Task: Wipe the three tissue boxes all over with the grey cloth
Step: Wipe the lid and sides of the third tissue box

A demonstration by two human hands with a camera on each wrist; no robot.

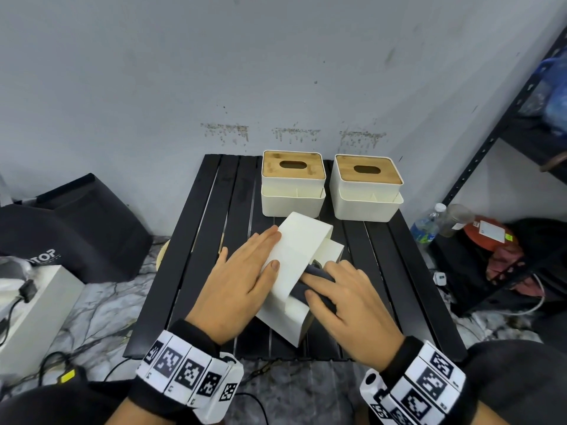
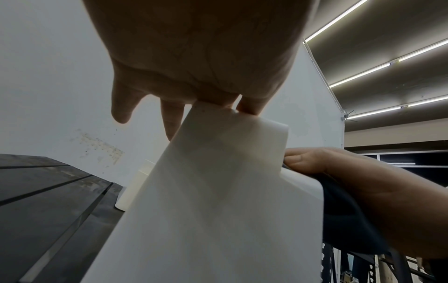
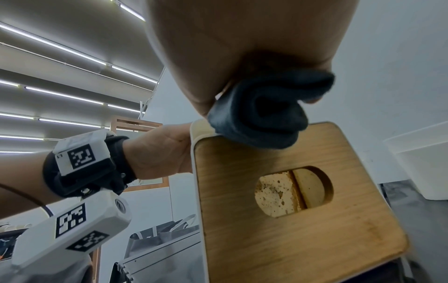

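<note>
Two white tissue boxes with wooden lids stand upright at the back of the black slatted table (image 1: 199,271): one box (image 1: 293,185) on the left, the other box (image 1: 368,188) on the right. The third box (image 1: 303,240) lies tipped in the middle, its wooden lid (image 3: 290,220) facing right. My left hand (image 1: 264,253) lies flat on its white upturned face, fingers straight, thumb on the near side. My right hand (image 1: 325,286) grips the bunched grey cloth (image 1: 299,294) and presses it against the box's upper right edge. In the right wrist view the cloth (image 3: 261,114) touches the lid's top rim.
A black bag (image 1: 76,225) and a white case (image 1: 30,317) with cables sit on the marble floor at the left. A black metal shelf (image 1: 491,148) stands at the right, with a water bottle (image 1: 426,225) and clutter by its foot. A wall rises right behind the table.
</note>
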